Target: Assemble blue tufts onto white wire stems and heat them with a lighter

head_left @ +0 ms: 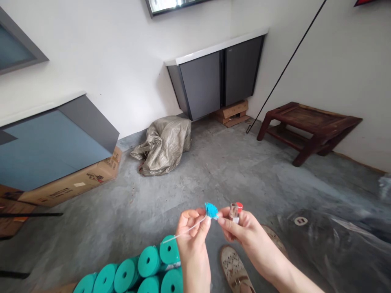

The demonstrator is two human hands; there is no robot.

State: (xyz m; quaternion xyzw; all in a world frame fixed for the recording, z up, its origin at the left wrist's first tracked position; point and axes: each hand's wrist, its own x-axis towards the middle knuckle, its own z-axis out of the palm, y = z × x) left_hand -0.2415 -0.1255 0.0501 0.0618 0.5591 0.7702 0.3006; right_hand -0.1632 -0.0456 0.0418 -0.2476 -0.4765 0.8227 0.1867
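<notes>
My left hand (195,234) is closed in a pinch on a small crinkled bright-blue piece (211,210), which looks like a paper or fabric flower. A thin white stem or string (186,232) runs from beside it down to the left, across the left fingers. At the right edge of the blue piece, the thumb and forefinger of my right hand (242,228) meet near a small pale bit. Curled in that same hand is a small red-topped cylinder (235,210), perhaps a lighter or little bottle; its lower part is hidden by the fingers.
Several teal rolls (148,260) stand in rows below my left hand. A shoe (234,266) shows on the grey floor. Farther off are a crumpled sack (166,142), a wooden stool (314,120), grey cabinets (201,81) and cardboard boxes (76,185). Dark plastic (332,248) lies right.
</notes>
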